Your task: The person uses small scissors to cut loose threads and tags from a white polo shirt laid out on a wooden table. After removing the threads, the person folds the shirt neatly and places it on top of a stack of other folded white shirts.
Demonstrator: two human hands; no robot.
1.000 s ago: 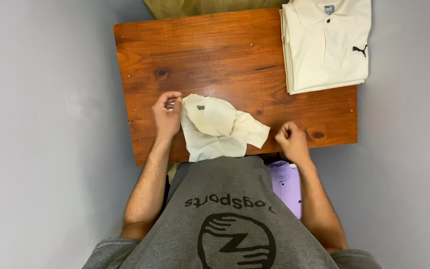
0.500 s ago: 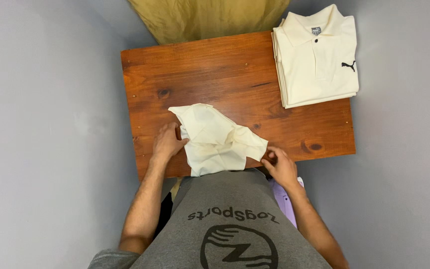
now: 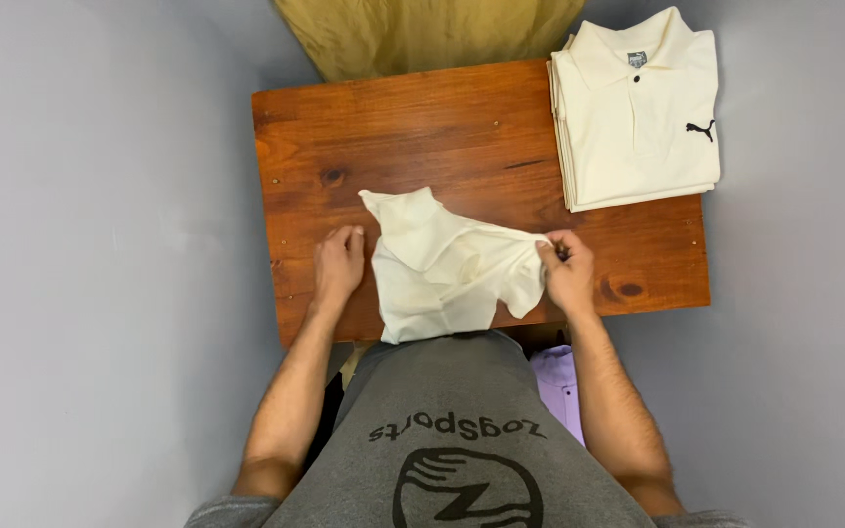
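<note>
Seen from the head camera, a rumpled cream-coloured cloth polo shirt [image 3: 447, 269] lies bunched on the reddish-brown wooden desk [image 3: 442, 127], close to the desk's near edge and roughly midway along it, its lower part reaching that edge. The left hand [image 3: 339, 266] rests palm down on the bare wood just beside the shirt's left side, fingers fairly flat and slightly spread; it holds nothing, and whether its fingertips touch the fabric cannot be told. The right hand [image 3: 567, 274] is curled closed at the shirt's right end, thumb and fingers pinching a stretched fold of the cream fabric.

At the desk's far right corner sits a neat stack of folded cream polo shirts [image 3: 638, 112], collar towards the far edge, overhanging the right edge a little and well apart from the rumpled shirt. Beyond the far edge shows an olive-tan cloth [image 3: 422, 34]. Below the near edge, beside the person's grey shirt [image 3: 452, 430], a lilac garment [image 3: 559, 386] peeks out.
</note>
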